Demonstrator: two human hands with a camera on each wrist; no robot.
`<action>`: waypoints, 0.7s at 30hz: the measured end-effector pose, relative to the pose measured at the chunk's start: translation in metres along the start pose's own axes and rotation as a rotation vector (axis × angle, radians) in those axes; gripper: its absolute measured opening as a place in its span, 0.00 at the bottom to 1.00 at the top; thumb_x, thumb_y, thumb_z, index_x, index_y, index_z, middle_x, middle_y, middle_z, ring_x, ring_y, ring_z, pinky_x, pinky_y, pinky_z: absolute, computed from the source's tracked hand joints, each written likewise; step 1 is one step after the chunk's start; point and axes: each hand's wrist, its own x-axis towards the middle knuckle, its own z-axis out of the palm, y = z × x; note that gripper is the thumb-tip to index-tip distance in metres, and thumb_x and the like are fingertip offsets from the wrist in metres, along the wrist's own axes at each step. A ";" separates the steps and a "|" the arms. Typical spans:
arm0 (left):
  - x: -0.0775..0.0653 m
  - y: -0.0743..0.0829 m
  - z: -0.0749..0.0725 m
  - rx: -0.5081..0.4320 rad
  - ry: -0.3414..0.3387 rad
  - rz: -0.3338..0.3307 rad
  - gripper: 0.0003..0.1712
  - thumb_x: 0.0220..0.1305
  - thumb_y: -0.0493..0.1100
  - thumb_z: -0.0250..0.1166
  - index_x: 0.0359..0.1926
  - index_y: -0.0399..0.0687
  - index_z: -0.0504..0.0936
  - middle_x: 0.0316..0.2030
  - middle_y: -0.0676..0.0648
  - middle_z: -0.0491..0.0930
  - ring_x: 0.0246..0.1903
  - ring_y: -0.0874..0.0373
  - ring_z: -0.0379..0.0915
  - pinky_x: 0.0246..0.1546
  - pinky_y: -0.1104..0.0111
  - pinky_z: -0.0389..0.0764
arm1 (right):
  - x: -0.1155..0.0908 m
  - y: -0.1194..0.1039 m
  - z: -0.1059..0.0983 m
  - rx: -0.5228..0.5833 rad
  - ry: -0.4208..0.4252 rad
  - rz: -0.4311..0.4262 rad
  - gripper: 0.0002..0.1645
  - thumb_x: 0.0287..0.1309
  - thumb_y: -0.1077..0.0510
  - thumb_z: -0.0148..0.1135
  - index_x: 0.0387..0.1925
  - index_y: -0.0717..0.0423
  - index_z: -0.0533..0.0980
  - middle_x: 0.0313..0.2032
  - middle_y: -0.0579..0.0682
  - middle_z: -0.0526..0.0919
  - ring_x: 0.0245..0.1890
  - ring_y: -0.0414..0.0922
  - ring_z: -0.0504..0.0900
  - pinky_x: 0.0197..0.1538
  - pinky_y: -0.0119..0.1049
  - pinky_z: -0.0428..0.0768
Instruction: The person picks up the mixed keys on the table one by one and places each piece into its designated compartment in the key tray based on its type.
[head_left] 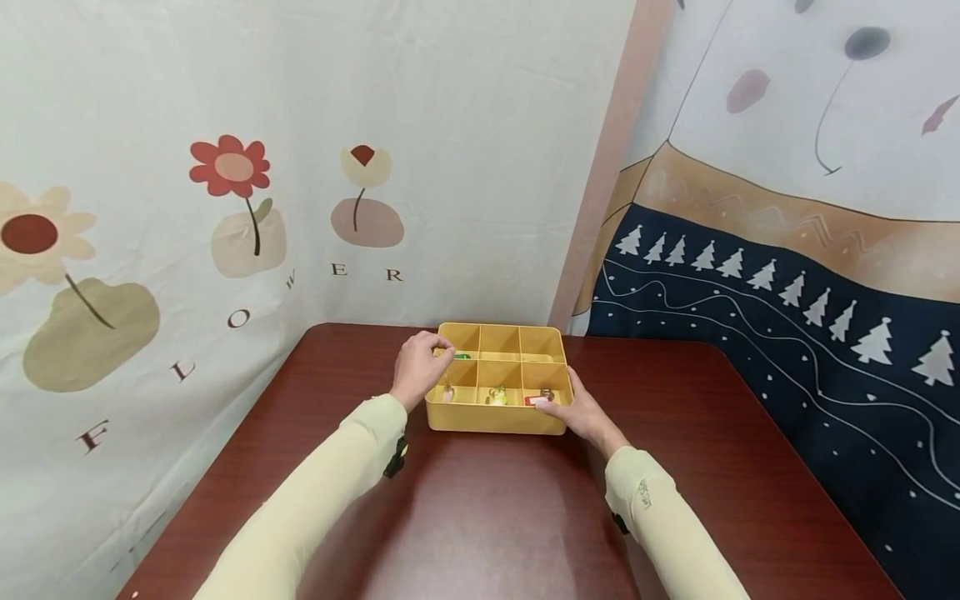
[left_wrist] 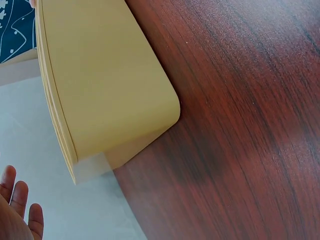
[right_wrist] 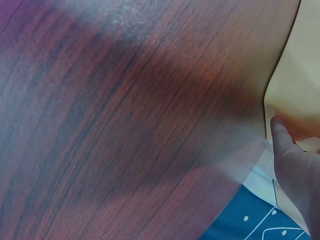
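Observation:
A yellow six-compartment box (head_left: 495, 419) sits on the table. My right hand (head_left: 588, 414) grips its right side, thumb over the front right corner and fingers along the outer wall. Over the left compartments, my left hand (head_left: 422, 367) pinches thumb and forefinger at a thin strand; a small pinkish charm (head_left: 447, 393) hangs below, overlapping the front left compartment. In the left wrist view its other fingers (left_wrist: 19, 197) are spread. A green piece (head_left: 462, 356) lies in the back left compartment, a yellow-green trinket (head_left: 497, 397) in the front middle, a red-and-white piece (head_left: 534, 400) in the front right.
The dark red-brown table (head_left: 495, 508) extends around the box. Behind it hangs a white cloth (head_left: 480, 167) with printed flowers, and at the right a dark blue cloth (head_left: 750, 333) with white trees. A small brown item (head_left: 547, 394) lies in the front right compartment.

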 end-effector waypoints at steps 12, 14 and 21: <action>-0.002 -0.008 -0.012 -0.008 0.033 -0.010 0.09 0.63 0.43 0.66 0.38 0.43 0.88 0.43 0.44 0.83 0.48 0.45 0.75 0.50 0.53 0.74 | 0.000 0.002 -0.001 -0.016 -0.005 -0.005 0.56 0.60 0.52 0.70 0.78 0.47 0.44 0.67 0.61 0.66 0.63 0.57 0.67 0.69 0.57 0.58; -0.002 -0.012 -0.014 0.002 0.033 -0.019 0.09 0.64 0.43 0.66 0.38 0.43 0.88 0.42 0.44 0.83 0.47 0.45 0.75 0.49 0.53 0.74 | -0.001 0.003 -0.001 -0.041 -0.011 -0.006 0.57 0.61 0.50 0.69 0.78 0.46 0.42 0.69 0.60 0.64 0.64 0.57 0.66 0.70 0.58 0.58; -0.005 -0.033 -0.029 0.060 0.060 0.030 0.12 0.70 0.43 0.60 0.41 0.40 0.87 0.41 0.40 0.83 0.45 0.44 0.75 0.48 0.50 0.74 | -0.009 0.011 -0.023 -0.215 -0.006 0.080 0.58 0.63 0.29 0.55 0.79 0.50 0.38 0.74 0.62 0.54 0.72 0.60 0.56 0.70 0.62 0.53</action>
